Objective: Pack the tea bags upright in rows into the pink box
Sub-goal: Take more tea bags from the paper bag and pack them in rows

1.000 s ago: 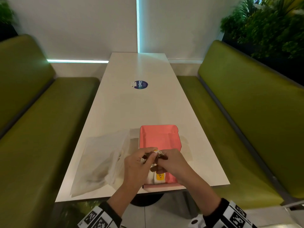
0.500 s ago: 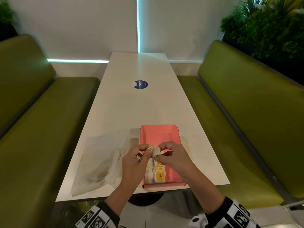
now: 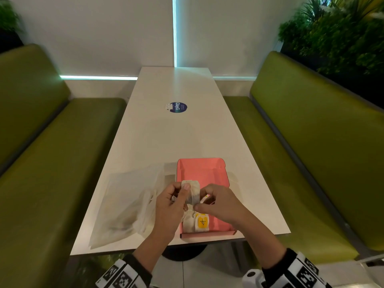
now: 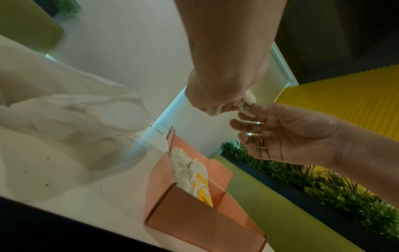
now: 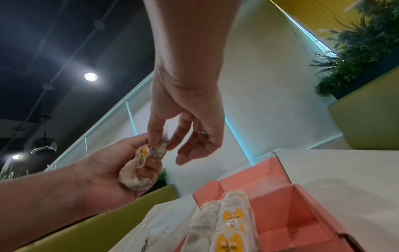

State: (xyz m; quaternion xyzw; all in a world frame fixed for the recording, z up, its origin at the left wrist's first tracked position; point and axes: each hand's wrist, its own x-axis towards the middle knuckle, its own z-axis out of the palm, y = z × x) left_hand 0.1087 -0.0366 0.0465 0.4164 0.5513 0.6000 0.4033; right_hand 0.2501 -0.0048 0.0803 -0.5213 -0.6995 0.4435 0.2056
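Presently, findings by item:
Left hand [image 3: 170,208]: fingers curled round a bunch of tea bags [image 5: 138,170]; thumb pressed on the raised tea bag [image 3: 192,192].
Right hand [image 3: 220,204]: thumb and forefinger pinched on the lower edge of the raised tea bag; remaining fingers loosely apart, a ring on one.
Raised tea bag: held upright between both hands, above the pink box [image 3: 202,171], its top towards 12 o'clock.
Pink box: on the white table [image 3: 176,138] at its near edge, lid open.
Packed tea bags [image 3: 197,223]: upright in rows with yellow tags, against the box's 9 o'clock wall, near end.
Plastic bag [image 3: 126,206]: at 9 o'clock of the box, just beside it.
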